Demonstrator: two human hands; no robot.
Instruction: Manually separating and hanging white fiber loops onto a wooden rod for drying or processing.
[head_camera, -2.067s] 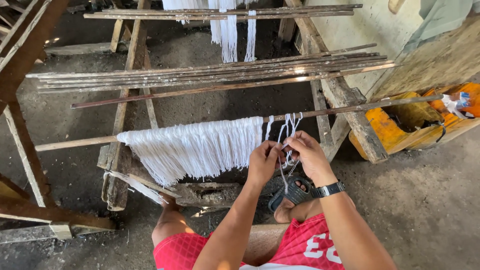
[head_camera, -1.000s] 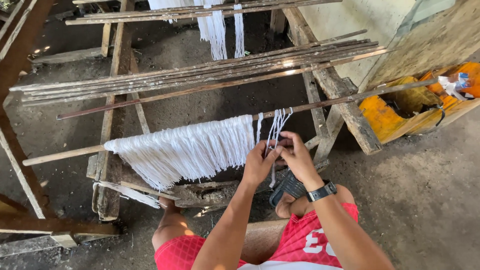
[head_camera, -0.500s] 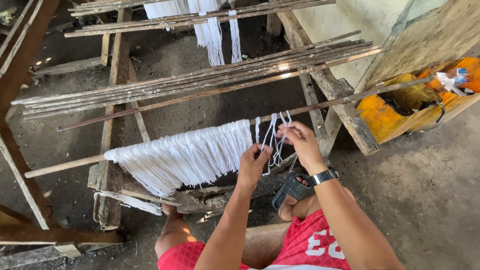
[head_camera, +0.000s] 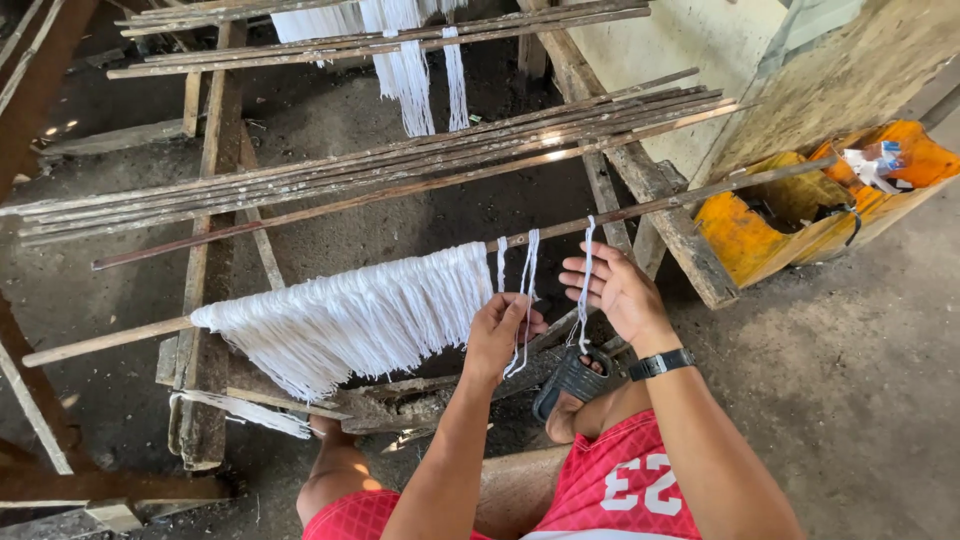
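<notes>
A long wooden stick (head_camera: 110, 340) lies across a wooden frame, and a wide fringe of white threads (head_camera: 350, 315) hangs from it. To the right of the fringe, a few separate white strands (head_camera: 525, 265) hang from the same stick. My left hand (head_camera: 503, 332) pinches one of these strands near its lower part. My right hand (head_camera: 618, 290) is spread beside a single strand (head_camera: 586, 270) further right, which runs down across its fingers. A black watch (head_camera: 660, 363) sits on my right wrist.
Several thin bamboo rods (head_camera: 380, 170) lie across the frame above the stick. More white threads (head_camera: 405, 60) hang at the far top. An orange container (head_camera: 800, 215) stands at the right by a pale wall. Below are my legs in red shorts and a sandal (head_camera: 568, 380) on dirt ground.
My hands were close together on the strands at the stick. They have now drawn apart and lower, the right hand has spread out, and one strand hangs apart to the right.
</notes>
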